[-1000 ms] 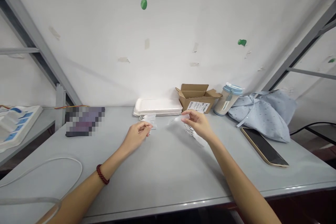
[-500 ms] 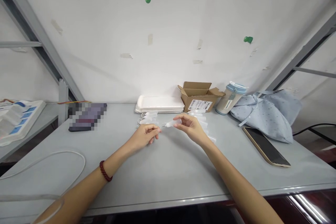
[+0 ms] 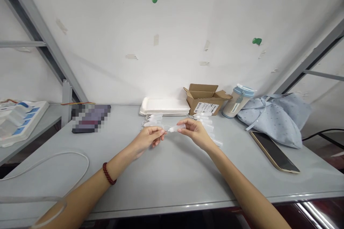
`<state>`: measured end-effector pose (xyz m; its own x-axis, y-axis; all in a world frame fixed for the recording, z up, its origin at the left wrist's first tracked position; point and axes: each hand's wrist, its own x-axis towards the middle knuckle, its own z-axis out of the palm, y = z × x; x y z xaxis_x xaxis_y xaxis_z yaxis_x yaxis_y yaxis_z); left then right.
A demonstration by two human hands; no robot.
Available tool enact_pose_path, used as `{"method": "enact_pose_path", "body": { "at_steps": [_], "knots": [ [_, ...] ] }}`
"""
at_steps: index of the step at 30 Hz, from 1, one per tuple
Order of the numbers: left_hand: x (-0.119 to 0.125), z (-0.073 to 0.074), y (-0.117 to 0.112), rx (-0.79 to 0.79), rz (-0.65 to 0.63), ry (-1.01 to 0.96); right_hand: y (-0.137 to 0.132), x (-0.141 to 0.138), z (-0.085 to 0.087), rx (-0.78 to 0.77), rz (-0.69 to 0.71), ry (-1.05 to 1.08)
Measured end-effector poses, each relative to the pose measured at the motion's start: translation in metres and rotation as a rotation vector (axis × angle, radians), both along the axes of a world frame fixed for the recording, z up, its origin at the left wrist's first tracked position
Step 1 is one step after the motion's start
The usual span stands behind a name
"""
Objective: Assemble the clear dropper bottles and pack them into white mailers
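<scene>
A: Position of the hands, taking the cardboard box (image 3: 205, 102) at the back of the bench (image 3: 172, 182) as the marker?

B: In front of the box and a little to its left, raised just above the bench. Right hand (image 3: 195, 133) with its grip closed around the body of a small clear vial (image 3: 177, 128), held level. Left hand (image 3: 148, 139) with fingertips pinched together on the vial's thin tip; no telling about a separate cap between them.

A: And around them?

B: Left of the box, against a stack of white trays (image 3: 163, 106), a small cluster of vials (image 3: 152, 118). Directly in front of the box, under the right wrist, a longer row of vials (image 3: 212, 132). Right of the box, a lidded tumbler (image 3: 238, 101), a blue cloth bag (image 3: 276, 120) and a phone (image 3: 274, 152) lying flat.

A: How far along?

B: Judging by the two groups, somewhere partway: few pieces left of the box, more in front of it, one in hand. No way of telling the finished group from the unfinished.
</scene>
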<state>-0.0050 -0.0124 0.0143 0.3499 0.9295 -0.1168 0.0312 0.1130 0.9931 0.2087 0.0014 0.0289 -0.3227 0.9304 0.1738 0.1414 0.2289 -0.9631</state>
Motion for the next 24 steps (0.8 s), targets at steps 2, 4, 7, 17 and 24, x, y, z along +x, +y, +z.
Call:
{"method": "enact_pose_path", "body": {
  "at_steps": [2,4,7,17,24],
  "knots": [
    [-0.001,0.0,0.0,-0.003,-0.005,-0.01,0.0,0.0,0.0,-0.008,0.006,0.001],
    [-0.001,0.001,0.0,-0.005,-0.006,-0.013,0.0,0.001,0.0,-0.01,0.015,0.003],
    [-0.001,0.003,-0.001,-0.008,-0.013,-0.014,0.001,0.001,-0.001,0.0,0.028,-0.001],
    [0.004,-0.007,-0.004,0.001,0.099,0.04,-0.003,-0.006,-0.017,0.231,-0.008,-0.379],
    [0.007,-0.013,-0.005,0.029,0.157,0.108,-0.01,-0.015,-0.027,0.412,-0.015,-0.466]
  ]
}}
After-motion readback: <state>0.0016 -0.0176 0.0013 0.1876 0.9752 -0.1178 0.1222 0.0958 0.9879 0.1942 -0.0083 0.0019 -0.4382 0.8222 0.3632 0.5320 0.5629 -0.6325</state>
